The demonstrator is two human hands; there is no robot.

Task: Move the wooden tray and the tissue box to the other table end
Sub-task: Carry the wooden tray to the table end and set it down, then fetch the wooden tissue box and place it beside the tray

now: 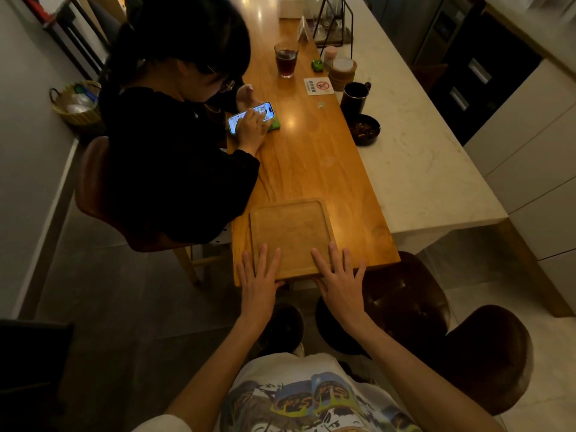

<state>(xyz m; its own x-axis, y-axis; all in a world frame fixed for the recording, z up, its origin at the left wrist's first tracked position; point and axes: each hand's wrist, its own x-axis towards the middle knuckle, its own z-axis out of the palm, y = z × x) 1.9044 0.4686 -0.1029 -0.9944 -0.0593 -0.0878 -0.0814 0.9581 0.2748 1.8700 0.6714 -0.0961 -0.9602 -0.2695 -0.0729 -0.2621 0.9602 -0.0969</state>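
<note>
The wooden tray (290, 235) lies flat and bare on the near end of the long wooden table (311, 157), its near edge at the table's end. My left hand (260, 275) rests on the tray's near left corner, fingers spread flat on the rim, thumb at the front edge. Spread the same way, my right hand (339, 277) lies on the near right corner. Neither hand is closed around the tray. A white tissue box (291, 6) stands at the far end of the table.
A seated person (174, 135) uses a phone (252, 115) at the table's left side. A glass of dark drink (286, 59), a black mug (355, 95), a dark bowl (364, 129) and a wire rack (333, 23) stand further along. Brown chairs (405, 294) are at my right.
</note>
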